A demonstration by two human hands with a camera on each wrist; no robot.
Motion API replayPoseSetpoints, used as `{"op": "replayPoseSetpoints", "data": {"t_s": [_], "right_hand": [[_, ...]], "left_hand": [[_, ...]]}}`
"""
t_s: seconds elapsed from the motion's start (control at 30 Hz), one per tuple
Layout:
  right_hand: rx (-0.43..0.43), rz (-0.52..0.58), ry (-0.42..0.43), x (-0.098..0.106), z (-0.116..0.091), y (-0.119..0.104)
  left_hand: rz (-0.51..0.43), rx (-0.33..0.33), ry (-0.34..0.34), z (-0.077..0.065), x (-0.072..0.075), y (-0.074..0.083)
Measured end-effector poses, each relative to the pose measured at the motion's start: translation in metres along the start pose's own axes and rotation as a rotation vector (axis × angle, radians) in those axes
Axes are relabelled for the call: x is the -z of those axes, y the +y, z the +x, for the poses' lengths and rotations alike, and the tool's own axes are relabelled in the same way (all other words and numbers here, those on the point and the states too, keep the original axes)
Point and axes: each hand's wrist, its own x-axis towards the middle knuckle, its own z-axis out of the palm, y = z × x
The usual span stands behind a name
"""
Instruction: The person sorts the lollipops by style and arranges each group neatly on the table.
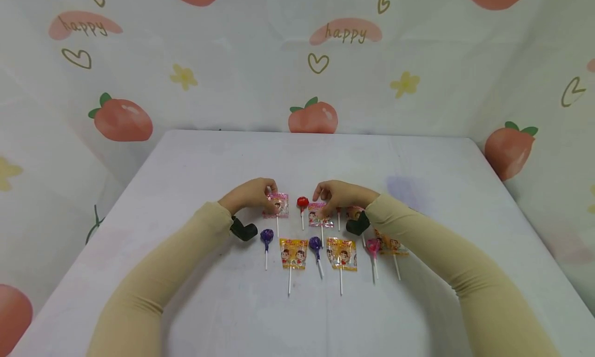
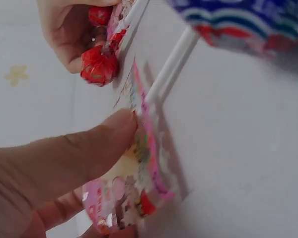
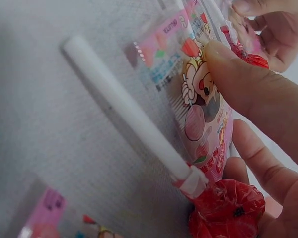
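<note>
Pink-packeted lollipop (image 1: 281,203) lies on the white tabletop (image 1: 223,305), pinched between thumb and fingers of the left hand (image 1: 251,194), stick pointing towards the person; the right hand (image 1: 345,194) pinches a matching pink packet (image 1: 317,219), a red ball lollipop (image 1: 302,202) between them, nearer the right

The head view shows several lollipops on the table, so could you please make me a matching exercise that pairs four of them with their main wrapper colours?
Lollipops:
1. Leftmost near-row ball lollipop
2. Middle ball lollipop, between the left hand and the right hand
3. Held flat packet, in the left hand
4. Leftmost near-row flat packet

Colours:
A. Pink
B. Yellow-orange
C. Purple-blue
D. Red

Right pairs: 1-C, 2-D, 3-A, 4-B.
</note>
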Motion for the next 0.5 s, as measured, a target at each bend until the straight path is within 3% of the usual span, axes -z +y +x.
{"op": "replayPoseSetpoints", "data": {"t_s": [0.17,0.23,0.5], "right_hand": [[0.003,0.011,-0.005,0.000,-0.002,-0.001],[0.010,0.013,-0.005,0.000,-0.002,-0.001],[0.021,0.022,0.004,-0.001,-0.003,-0.001]], "left_hand": [[-0.060,0.007,0.077,-0.002,0.010,0.001],[-0.124,-0.004,0.099,-0.002,0.017,0.002],[-0.521,-0.031,0.255,-0.003,0.053,0.008]]}}
